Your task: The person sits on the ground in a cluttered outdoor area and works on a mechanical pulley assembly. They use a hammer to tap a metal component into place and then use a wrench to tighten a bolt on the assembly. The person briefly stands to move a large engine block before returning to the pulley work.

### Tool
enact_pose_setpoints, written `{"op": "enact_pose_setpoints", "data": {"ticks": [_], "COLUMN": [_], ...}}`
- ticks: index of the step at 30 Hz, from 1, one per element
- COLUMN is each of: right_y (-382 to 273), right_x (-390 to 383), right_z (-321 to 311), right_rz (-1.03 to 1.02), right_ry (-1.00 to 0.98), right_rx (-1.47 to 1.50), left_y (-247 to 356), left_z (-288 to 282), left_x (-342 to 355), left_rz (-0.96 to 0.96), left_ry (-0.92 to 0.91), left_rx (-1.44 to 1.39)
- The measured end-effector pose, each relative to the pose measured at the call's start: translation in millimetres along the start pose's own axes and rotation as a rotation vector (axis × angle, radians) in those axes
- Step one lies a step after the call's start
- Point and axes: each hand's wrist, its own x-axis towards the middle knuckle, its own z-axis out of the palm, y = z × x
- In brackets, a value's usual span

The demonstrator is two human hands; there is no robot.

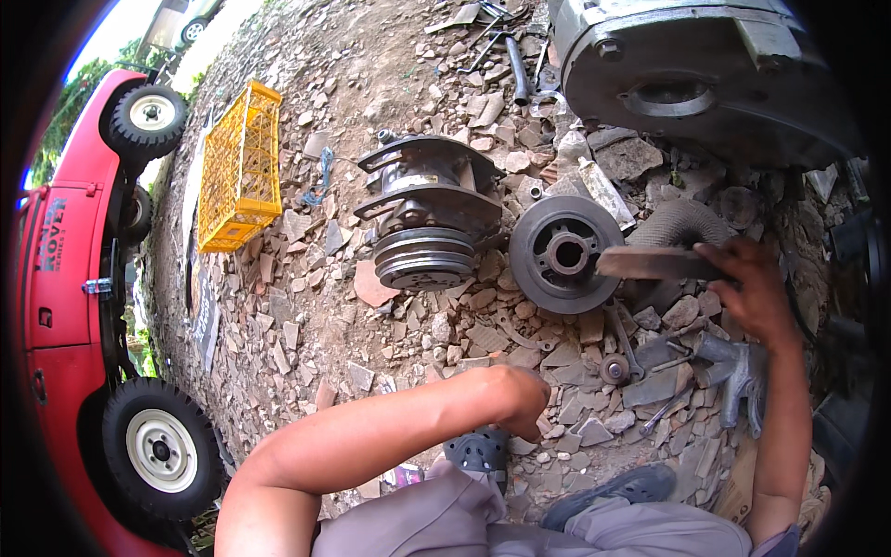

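My right hand (747, 283) grips a flat brownish bar (654, 263), held out leftward with its end by the rim of a round pulley wheel (536, 237), which lies on the rubble. My left hand (520, 399) is curled above my left shoe (473, 450); its fingertips and palm are mostly hidden. A dark metal assembly with stacked pulley grooves (422, 255) lies left of the wheel. A corrugated hose (677, 223) is behind my right hand. A small roller (614, 369), a wrench (626, 339) and a grey branched metal pipe (729, 376) lie below it.
A large metal housing (687, 56) stands at the top right, near loose tools and a tube (515, 70). A yellow plastic crate (239, 167) sits at the left, beside a red vehicle (70, 316) with white-rimmed wheels. Broken stone and tile (376, 283) cover the ground.
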Motion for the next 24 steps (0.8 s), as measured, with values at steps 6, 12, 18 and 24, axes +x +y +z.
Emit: {"op": "enact_pose_setpoints", "data": {"ticks": [6, 12, 18, 24], "right_y": [-26.4, -85.9, 3.1, 0.0], "right_x": [18.5, 23.0, 15.6, 19.4], "right_z": [5.4, 67.3, 15.8, 13.1], "right_rz": [-0.065, -0.313, -0.018, -0.007], "right_ry": [-0.178, -0.154, -0.031, -0.081], "right_rx": [0.037, 0.096, 0.083, 0.100], "left_y": [-2.3, 4.8, -14.9, -11.2], "left_z": [8.3, -1.5, 21.3, 12.2], "left_x": [10.5, 12.8, 14.6, 9.9], "left_rz": [0.003, 0.025, -0.049, -0.035], "left_ry": [-0.048, -0.042, -0.072, -0.058], "left_rx": [-0.015, 0.003, -0.095, -0.077]}}
